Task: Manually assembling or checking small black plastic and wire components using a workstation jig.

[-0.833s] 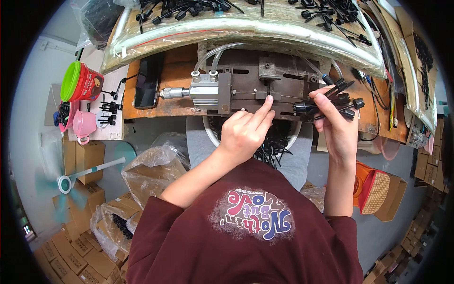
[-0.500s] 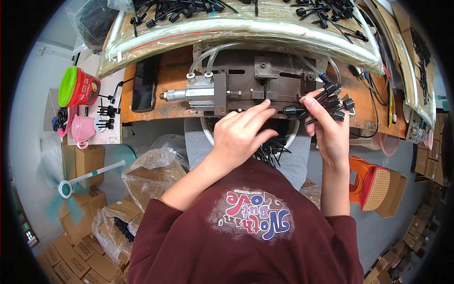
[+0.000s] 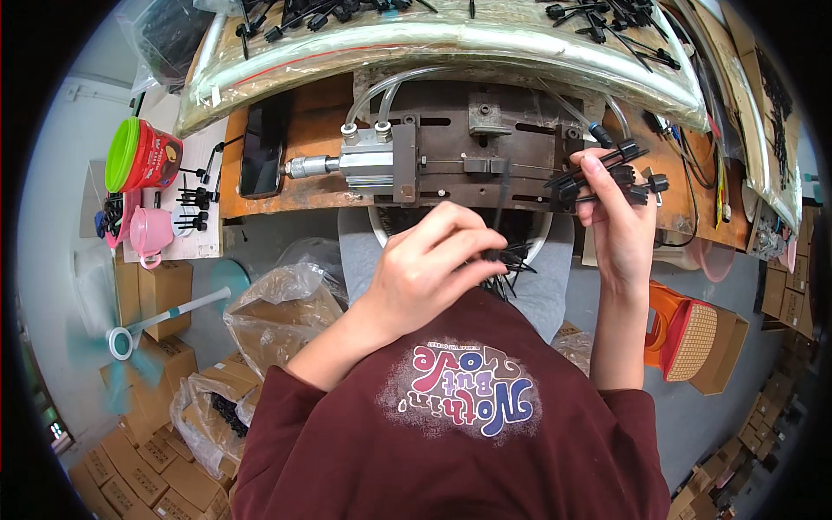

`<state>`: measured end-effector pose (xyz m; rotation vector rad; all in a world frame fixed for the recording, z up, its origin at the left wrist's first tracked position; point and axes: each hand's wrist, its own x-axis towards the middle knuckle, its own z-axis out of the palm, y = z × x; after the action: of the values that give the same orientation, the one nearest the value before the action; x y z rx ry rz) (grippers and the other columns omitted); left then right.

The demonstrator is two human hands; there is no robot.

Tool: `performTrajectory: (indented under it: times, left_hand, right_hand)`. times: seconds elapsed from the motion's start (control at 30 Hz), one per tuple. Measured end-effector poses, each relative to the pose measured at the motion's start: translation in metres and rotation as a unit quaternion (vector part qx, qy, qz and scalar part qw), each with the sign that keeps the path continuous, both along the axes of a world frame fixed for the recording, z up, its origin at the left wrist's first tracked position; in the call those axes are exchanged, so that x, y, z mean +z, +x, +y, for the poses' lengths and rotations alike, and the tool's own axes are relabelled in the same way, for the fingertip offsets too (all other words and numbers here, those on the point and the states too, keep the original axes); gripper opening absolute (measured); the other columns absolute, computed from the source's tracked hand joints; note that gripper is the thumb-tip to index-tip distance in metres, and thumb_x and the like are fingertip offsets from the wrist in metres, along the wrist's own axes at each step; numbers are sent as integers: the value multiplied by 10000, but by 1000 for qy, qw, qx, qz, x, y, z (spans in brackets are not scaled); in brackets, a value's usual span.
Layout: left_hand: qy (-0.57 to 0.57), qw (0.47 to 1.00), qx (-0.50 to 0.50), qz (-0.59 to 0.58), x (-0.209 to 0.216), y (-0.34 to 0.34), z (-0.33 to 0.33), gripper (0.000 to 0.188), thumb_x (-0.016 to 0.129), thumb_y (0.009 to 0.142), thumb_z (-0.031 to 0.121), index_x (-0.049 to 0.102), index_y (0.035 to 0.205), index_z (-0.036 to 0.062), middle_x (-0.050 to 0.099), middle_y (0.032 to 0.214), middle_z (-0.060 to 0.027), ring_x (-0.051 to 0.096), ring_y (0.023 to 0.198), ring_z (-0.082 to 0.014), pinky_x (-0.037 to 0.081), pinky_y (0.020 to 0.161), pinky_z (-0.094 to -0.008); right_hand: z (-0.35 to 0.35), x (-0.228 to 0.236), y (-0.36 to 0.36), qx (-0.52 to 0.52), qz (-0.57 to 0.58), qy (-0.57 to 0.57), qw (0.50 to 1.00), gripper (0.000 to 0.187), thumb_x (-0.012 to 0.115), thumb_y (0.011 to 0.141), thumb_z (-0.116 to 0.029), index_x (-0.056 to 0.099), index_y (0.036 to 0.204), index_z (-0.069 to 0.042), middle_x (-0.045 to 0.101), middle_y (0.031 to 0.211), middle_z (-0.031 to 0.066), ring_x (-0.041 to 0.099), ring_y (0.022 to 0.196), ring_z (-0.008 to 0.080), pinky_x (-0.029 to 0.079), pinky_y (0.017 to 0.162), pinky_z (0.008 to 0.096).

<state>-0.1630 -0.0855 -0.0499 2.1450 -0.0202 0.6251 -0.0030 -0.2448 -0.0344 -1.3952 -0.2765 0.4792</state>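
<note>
My left hand (image 3: pixel 433 264) is in front of the clamping jig, above the round white tub (image 3: pixel 544 232) on my lap. Its thumb and fingers pinch one black stemmed plastic part (image 3: pixel 503 198), blurred and pointing up toward the jig's small centre block (image 3: pixel 485 165). At the jig's right end, my right hand (image 3: pixel 620 230) is closed around a bunch of similar black stemmed parts (image 3: pixel 617 176) with ribbed heads. Several thin black stems (image 3: pixel 517 258) lie in the tub, partly hidden by my left hand. The jig's metal air cylinder (image 3: pixel 366 165) sits left of the centre block.
A plastic-covered tray (image 3: pixel 451 54) with more black parts spans the back. On the left are a phone (image 3: pixel 263 149), a red bucket (image 3: pixel 154 160) and a pink cup (image 3: pixel 151 234). Clear hoses (image 3: pixel 374 91) run behind the jig. A fan (image 3: pixel 121 344) stands among boxes.
My left hand has drawn back from the centre block toward me, now with a black part in its fingers. The right hand has shifted slightly right with its bunch; the cylinder's left rod sticks out further.
</note>
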Motion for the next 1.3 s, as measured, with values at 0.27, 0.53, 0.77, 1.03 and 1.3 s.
performTrajectory:
  times: [0.27, 0.53, 0.77, 1.03, 1.3]
  left_hand:
    - [262, 960, 94, -21, -51, 24, 1, 234, 811, 698, 181, 708, 885, 86, 695, 1200, -69, 649, 633, -143, 480, 563, -250]
    - [280, 956, 89, 0, -39, 28, 2, 240, 819, 700, 181, 714, 894, 87, 699, 1184, -78, 636, 606, -141, 479, 561, -243]
    - [-310, 948, -55, 40, 9, 16, -5, 339, 769, 766, -68, 683, 1094, -54, 698, 1016, -117, 679, 751, -115, 564, 693, -239]
    - [-45, 998, 28, -18, 0, 8, 1, 294, 835, 701, 10, 738, 978, 27, 672, 917, -82, 667, 759, -149, 563, 669, -266]
    - [248, 966, 79, -3, -44, 21, 0, 236, 791, 708, 118, 706, 921, 64, 673, 1239, -76, 681, 744, -190, 546, 676, -287]
  right_hand:
    - [-6, 3, -14, 15, 12, -17, 1000, 196, 737, 881, -127, 694, 1005, 18, 670, 809, 57, 554, 542, 68, 411, 477, 198]
    - [-8, -2, -18, 43, 44, -28, 998, 187, 724, 892, -137, 677, 962, 30, 654, 741, 77, 536, 497, 75, 377, 412, 204]
    - [-5, -10, -18, 48, -608, -122, 783, 383, 708, 641, -31, 714, 1018, 34, 673, 880, 125, 653, 700, 243, 525, 589, 321]
    - [2, -21, -20, 25, -605, -102, 789, 372, 708, 719, 53, 701, 1091, 42, 686, 973, 154, 676, 776, 224, 552, 664, 310]
    - [-4, -12, -35, 4, -127, 7, 992, 93, 640, 943, -43, 596, 986, 27, 703, 960, 130, 630, 645, 97, 512, 561, 222]
